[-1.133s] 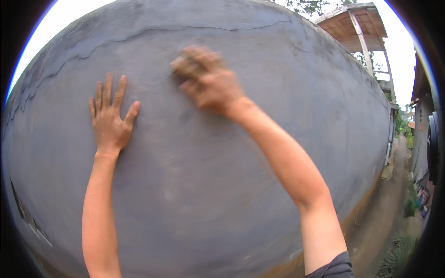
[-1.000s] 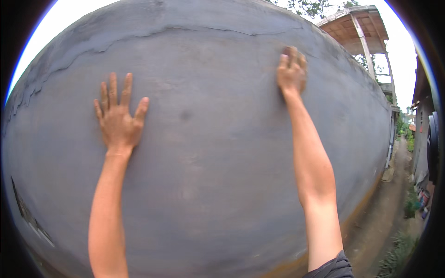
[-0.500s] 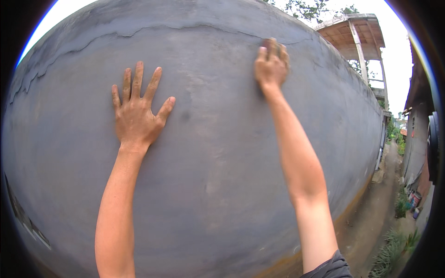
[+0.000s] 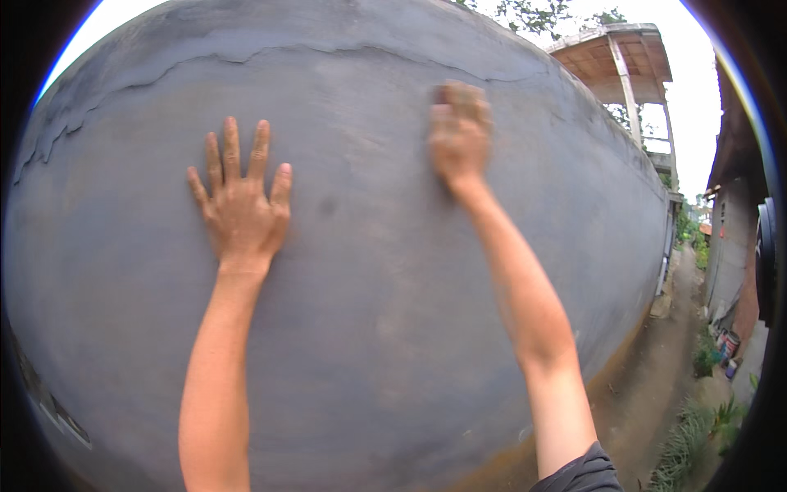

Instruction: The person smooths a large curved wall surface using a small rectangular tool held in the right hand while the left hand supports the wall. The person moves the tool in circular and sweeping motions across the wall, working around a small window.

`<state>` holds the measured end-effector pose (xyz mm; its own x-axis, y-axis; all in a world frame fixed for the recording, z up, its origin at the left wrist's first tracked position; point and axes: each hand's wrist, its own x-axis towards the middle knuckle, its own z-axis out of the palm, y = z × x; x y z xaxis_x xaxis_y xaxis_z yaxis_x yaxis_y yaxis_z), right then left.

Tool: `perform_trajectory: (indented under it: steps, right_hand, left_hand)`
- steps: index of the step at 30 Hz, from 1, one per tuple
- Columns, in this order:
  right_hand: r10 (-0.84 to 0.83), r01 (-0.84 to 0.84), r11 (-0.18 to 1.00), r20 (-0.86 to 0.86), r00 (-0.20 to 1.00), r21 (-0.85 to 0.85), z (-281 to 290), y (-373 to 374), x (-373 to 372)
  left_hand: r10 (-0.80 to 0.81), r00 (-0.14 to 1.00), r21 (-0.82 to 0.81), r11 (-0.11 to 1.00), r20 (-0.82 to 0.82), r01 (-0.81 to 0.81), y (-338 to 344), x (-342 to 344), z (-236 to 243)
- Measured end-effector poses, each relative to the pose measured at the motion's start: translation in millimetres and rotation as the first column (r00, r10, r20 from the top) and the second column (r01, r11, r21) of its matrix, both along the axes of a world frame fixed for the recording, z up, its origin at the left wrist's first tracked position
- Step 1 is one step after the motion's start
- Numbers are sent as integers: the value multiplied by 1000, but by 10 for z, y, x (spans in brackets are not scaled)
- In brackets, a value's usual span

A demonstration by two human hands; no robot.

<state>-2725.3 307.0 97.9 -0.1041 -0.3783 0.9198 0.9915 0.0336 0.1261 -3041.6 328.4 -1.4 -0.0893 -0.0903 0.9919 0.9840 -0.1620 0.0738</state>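
Note:
A grey plastered wall (image 4: 352, 328) fills most of the view, with a jagged crack or ridge running along its upper part. My left hand (image 4: 244, 213) lies flat against it, fingers spread and tips stained brown. Higher and to the right, my right hand (image 4: 461, 139) is at the wall, blurred by motion. Its fingers are bent close together round something dark brown at the thumb and index finger, mostly hidden, whose kind I cannot make out. A small dark spot (image 4: 329, 205) marks the plaster between the hands.
A narrow path (image 4: 656, 353) runs along the wall's right side, bordered by grass (image 4: 682, 447). Buckets or cans (image 4: 728, 344) stand by the building (image 4: 725, 246) at far right. A roofed structure on posts (image 4: 627, 61) rises behind the wall.
My right hand has moved down and a little left over the wall. My left hand remains flat, slightly lower and further left in view, its thumb closer to the fingers.

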Motion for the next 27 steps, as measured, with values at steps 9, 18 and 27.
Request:
perform_trajectory:
  steps: [9,18,27]
  right_hand:
    - [-25,26,999,70,997,-21,-301,20,339]
    - [52,-22,991,-226,973,134,-59,98,46]
    - [157,-146,988,311,937,-57,49,58,-1047]
  left_hand:
    - [-43,996,41,998,-73,47,-63,-340,-75]
    - [-83,992,-27,996,-91,81,-40,-249,-127]
    - [-21,995,42,999,-98,26,-16,-1028,41]
